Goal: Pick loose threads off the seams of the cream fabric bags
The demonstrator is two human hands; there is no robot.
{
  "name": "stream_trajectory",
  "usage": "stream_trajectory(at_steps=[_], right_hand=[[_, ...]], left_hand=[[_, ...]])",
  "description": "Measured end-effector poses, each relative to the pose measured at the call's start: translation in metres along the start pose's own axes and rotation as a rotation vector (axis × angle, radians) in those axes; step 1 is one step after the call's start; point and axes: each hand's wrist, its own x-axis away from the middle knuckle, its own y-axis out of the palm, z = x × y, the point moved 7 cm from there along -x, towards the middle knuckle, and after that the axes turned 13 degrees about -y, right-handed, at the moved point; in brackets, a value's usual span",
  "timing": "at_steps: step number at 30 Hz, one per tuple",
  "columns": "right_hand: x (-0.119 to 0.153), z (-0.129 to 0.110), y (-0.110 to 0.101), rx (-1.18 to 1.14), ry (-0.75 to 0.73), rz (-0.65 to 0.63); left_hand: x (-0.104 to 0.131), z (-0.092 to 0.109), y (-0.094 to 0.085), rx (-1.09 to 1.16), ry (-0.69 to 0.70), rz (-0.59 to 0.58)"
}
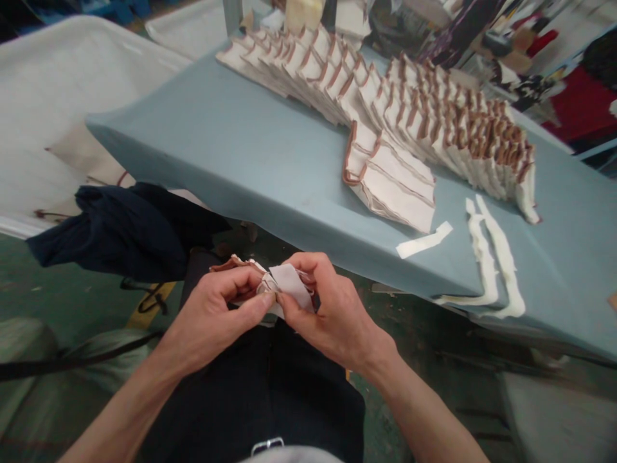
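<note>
Both hands meet over my lap, in front of the table edge. My left hand (pixel 224 315) pinches a small white cloth piece with brown trim (pixel 240 262), its thumb and fingers pressed together. Close against it, my right hand (pixel 328 308) grips the piece's other side, where a flat white flap (pixel 290 283) stands up between the fingers. The thumbs almost touch at the middle of the piece. Much of the cloth is hidden behind the fingers, and its exact kind cannot be made out.
A table with a blue-grey cover (pixel 231 141) bears long rows of folded white pieces with brown edges (pixel 366 90). A small bundle (pixel 395 173) lies nearer me, beside white strips (pixel 486 257). Dark blue cloth (pixel 110 225) hangs at a white bin (pixel 62 83) on the left.
</note>
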Motion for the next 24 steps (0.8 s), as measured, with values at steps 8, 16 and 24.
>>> stream_trajectory(at_steps=[8,16,24], right_hand=[[0.009,0.021,0.011,-0.127,0.189,0.1],[0.019,0.043,0.024,-0.325,0.347,0.132],[0.008,0.009,-0.001,0.074,-0.024,-0.01]], left_hand=[[-0.002,-0.005,0.004,-0.064,0.006,-0.005],[-0.003,-0.016,0.011,-0.012,-0.079,-0.02],[0.0,-0.013,0.008,-0.084,-0.087,0.009]])
